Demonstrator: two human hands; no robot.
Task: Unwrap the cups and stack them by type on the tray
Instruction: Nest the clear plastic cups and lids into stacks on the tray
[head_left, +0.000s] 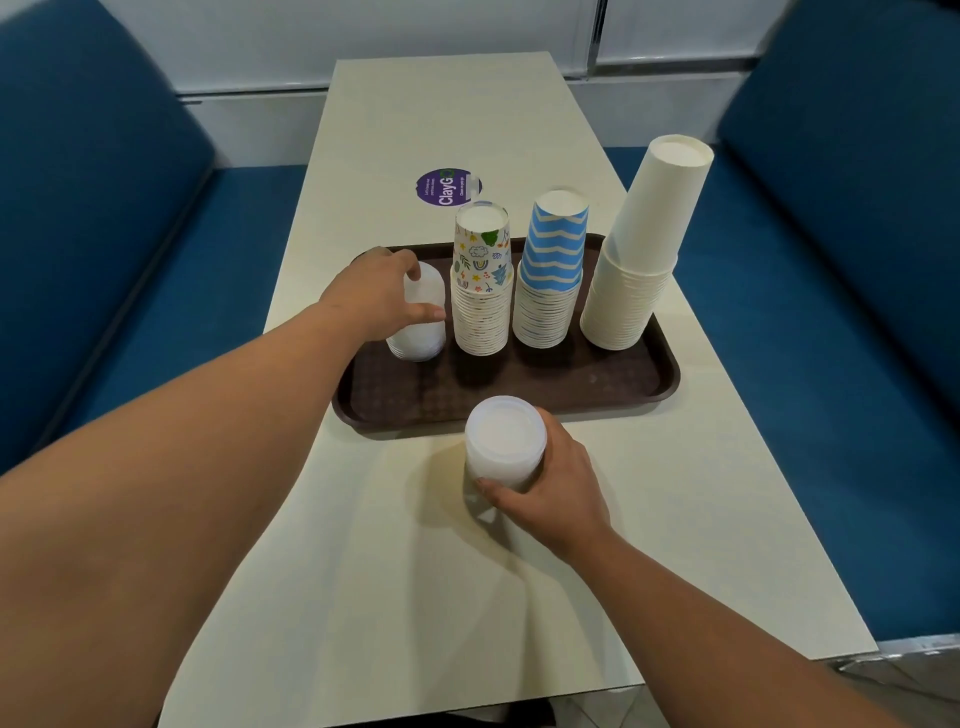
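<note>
Cup stacks (482, 291) — five, tray (519, 387) — one

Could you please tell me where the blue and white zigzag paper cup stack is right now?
In the head view, the blue and white zigzag paper cup stack stands upside down on the brown plastic tray, between the doodle-printed stack and the taller plain white stack.

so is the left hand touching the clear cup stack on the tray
Touching. The head view shows the left hand wrapped over the clear plastic cup stack at the left end of the brown tray, thumb and fingers pressed against its side with no gap.
</note>
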